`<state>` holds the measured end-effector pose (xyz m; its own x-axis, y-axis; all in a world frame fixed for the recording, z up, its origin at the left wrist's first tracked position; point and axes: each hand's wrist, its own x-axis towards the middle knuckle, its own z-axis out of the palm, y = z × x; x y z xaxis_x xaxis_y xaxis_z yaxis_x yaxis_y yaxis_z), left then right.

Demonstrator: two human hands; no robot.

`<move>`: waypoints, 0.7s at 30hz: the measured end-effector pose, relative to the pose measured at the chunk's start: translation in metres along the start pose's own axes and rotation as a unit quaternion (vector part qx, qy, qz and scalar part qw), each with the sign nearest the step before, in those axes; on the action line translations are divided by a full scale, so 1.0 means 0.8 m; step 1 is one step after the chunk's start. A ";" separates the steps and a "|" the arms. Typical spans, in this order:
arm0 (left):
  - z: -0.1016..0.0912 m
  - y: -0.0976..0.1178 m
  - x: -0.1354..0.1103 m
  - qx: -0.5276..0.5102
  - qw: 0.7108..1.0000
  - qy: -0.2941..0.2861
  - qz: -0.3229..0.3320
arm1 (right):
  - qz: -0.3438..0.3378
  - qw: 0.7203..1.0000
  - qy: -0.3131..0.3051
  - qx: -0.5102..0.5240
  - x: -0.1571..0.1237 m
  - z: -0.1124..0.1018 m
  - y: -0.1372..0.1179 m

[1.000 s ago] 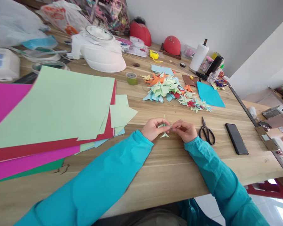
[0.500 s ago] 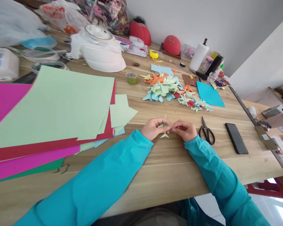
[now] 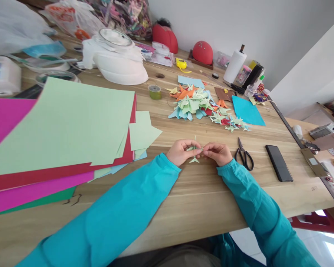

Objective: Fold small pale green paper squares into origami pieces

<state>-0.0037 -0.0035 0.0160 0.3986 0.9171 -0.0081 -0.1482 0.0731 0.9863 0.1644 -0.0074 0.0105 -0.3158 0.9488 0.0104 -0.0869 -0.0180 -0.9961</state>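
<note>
A small pale green folded paper plane (image 3: pixel 194 160) is held between my two hands over the wooden table, its narrow nose pointing away from me and its tail toward me. My left hand (image 3: pixel 181 151) is closed on its body, thumb and fingers pinching it. With thumb and fingertips, my right hand (image 3: pixel 217 152) pinches its right side; the exact edge is partly hidden by the fingers. Black-handled scissors (image 3: pixel 244 155) lie just right of my right hand. Beyond my hands sits a heap of folded paper pieces (image 3: pixel 193 104) in green, blue, orange and red.
Large coloured sheets (image 3: pixel 80 122) and small green squares (image 3: pixel 141 128) lie to the left. A black phone (image 3: pixel 279 163) rests at the right. Farther back are a spool (image 3: pixel 155 92), a blue sheet (image 3: pixel 247 110), a yellow tape measure (image 3: pixel 181 64) and a white roll (image 3: pixel 235 66).
Almost nothing differs. Both hands stay in the same place on the paper plane; the fingers of my right hand have shifted very slightly.
</note>
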 end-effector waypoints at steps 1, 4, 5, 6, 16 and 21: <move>0.000 0.000 0.000 0.000 1.000 0.001 0.001 | 0.001 1.000 -0.003 0.007 0.000 -0.001 0.000; 0.001 0.000 -0.001 -0.001 1.000 0.003 0.002 | 0.000 1.000 -0.006 0.023 0.001 -0.002 0.002; 0.001 0.001 -0.001 -0.001 1.000 0.006 0.004 | -0.001 1.000 -0.005 0.027 0.002 -0.002 0.002; 0.002 0.001 -0.001 0.000 1.000 0.009 0.005 | -0.004 1.000 -0.003 0.030 0.002 -0.002 0.002; 0.005 0.002 -0.002 0.046 0.998 0.020 0.033 | 0.048 0.997 0.009 0.064 0.001 -0.004 0.003; 0.005 -0.001 -0.002 0.080 0.995 0.026 0.047 | 0.103 0.990 0.017 0.091 0.001 -0.003 0.000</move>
<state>-0.0006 -0.0067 0.0160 0.3428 0.9360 0.0804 -0.0349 -0.0729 0.9967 0.1665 -0.0058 0.0105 -0.3119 0.9295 -0.1971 -0.1936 -0.2652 -0.9446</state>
